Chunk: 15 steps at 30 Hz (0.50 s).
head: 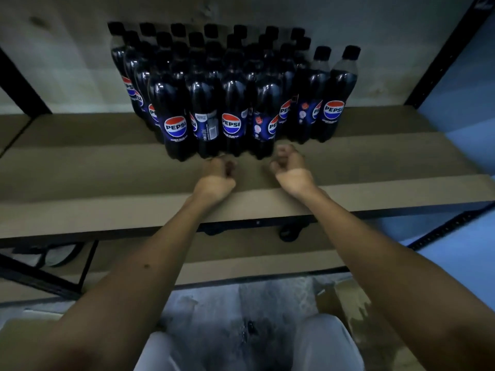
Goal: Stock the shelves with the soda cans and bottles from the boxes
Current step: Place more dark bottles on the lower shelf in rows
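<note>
Fingers of both hands loosely curled, nothing held: left hand [217,174] and right hand [290,167] hover over the shelf board [80,183], just short of the front bottle row. Slight motion blur on both.

Near field, 5 o'clock: corner of a cardboard box [345,301] on the wet floor; contents not visible. Lower shelf [241,253] between floor and working shelf, with two dark items under the upper board's edge, unidentifiable.

At 12 o'clock: block of Pepsi bottles [233,89], several rows deep, upright, black caps, labels mostly forward. Two stand slightly apart at the block's right end.

Judgement: stocking well advanced on this shelf. Bare board left and right of the block. No cans seen. Remaining stock in box unknown.
</note>
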Available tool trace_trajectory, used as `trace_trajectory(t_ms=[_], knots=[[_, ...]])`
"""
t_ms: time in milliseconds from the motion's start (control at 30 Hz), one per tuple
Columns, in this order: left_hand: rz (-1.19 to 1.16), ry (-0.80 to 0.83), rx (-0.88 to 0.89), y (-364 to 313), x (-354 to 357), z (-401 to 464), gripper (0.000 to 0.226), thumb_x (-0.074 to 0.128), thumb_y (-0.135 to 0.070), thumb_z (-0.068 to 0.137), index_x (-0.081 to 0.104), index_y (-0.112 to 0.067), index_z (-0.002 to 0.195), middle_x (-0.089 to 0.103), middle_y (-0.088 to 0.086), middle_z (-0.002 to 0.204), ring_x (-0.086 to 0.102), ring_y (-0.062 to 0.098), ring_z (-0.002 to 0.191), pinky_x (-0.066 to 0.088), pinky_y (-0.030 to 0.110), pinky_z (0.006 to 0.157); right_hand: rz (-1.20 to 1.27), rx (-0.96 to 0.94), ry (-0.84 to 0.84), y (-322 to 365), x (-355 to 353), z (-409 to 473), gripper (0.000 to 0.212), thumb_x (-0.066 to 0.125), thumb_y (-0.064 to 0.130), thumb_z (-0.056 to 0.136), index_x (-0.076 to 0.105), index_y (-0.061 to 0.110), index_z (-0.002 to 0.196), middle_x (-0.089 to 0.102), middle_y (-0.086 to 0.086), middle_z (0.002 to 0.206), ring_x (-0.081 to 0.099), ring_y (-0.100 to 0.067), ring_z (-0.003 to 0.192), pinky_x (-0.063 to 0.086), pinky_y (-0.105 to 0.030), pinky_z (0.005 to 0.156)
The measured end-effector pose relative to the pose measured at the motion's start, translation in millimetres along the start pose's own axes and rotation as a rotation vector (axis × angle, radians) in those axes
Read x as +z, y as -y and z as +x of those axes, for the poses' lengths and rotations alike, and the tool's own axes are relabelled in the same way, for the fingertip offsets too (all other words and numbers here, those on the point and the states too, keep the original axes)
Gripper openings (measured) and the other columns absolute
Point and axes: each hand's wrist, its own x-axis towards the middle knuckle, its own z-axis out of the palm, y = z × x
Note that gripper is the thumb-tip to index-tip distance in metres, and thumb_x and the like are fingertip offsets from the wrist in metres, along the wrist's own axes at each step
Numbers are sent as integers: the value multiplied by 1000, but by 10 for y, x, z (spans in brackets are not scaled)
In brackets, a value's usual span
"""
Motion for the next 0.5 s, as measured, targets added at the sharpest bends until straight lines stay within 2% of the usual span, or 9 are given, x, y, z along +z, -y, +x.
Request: trace_trajectory(t_ms=[67, 167, 267, 367, 500], knots=[[-5, -75, 52, 78, 80, 55, 24, 60, -4, 82, 69, -15, 101, 72, 5, 99, 67, 22, 95, 54, 38, 90, 14, -40, -14, -66, 87, 59, 50, 63, 20, 93, 46, 13, 139, 58, -6, 126, 53, -16, 105, 46, -36, 99], [-3, -122, 112, 123, 156, 90, 21, 61, -7, 83, 71, -15, 99, 73, 4, 97, 67, 21, 93, 53, 32, 89, 96, -81, -69, -133, 238, 133, 50, 64, 16, 91, 45, 9, 138, 52, 0, 113, 51, -10, 96, 46, -32, 94], [-6, -123, 137, 162, 191, 107, 19, 61, -9, 83, 71, -16, 98, 73, 3, 99, 66, 19, 96, 50, 26, 90, 156, -105, -143, -177, 313, 188, 45, 67, 14, 91, 50, 7, 132, 53, 1, 107, 50, 2, 77, 41, -18, 80], [8, -134, 156, 180, 166, 96, 19, 62, -12, 84, 71, -17, 100, 72, 2, 104, 64, 17, 99, 43, 18, 87, 148, -120, -148, -192, 312, 179, 44, 67, 19, 91, 51, 10, 131, 57, -1, 112, 53, -2, 82, 43, -20, 82], [6, -132, 162, 182, 140, 38, 17, 62, -12, 84, 71, -16, 98, 71, 2, 108, 63, 18, 104, 42, 18, 89, 166, -103, -141, -179, 352, 96, 42, 67, 21, 89, 54, 12, 127, 60, -6, 119, 58, -15, 98, 48, -30, 95]])
